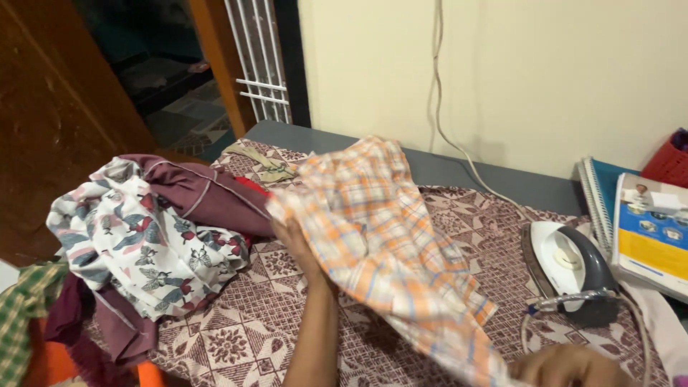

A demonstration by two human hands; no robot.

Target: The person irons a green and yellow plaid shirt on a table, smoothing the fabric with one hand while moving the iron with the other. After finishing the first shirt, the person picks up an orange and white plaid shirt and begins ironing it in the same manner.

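An orange and white checked garment point(380, 236) hangs lifted over the table, stretched between both my hands. My left hand point(299, 240) grips its upper left edge in the middle of the view. My right hand point(570, 365) holds its lower end at the bottom right, only partly in view. The garment hides most of my left hand's fingers.
A maroon patterned cloth point(244, 337) covers the table. A pile of clothes point(154, 244) with a butterfly print lies at the left. An electric iron point(573, 269) lies on its side at the right, its cord running up the wall. Books point(645, 229) are stacked at the far right.
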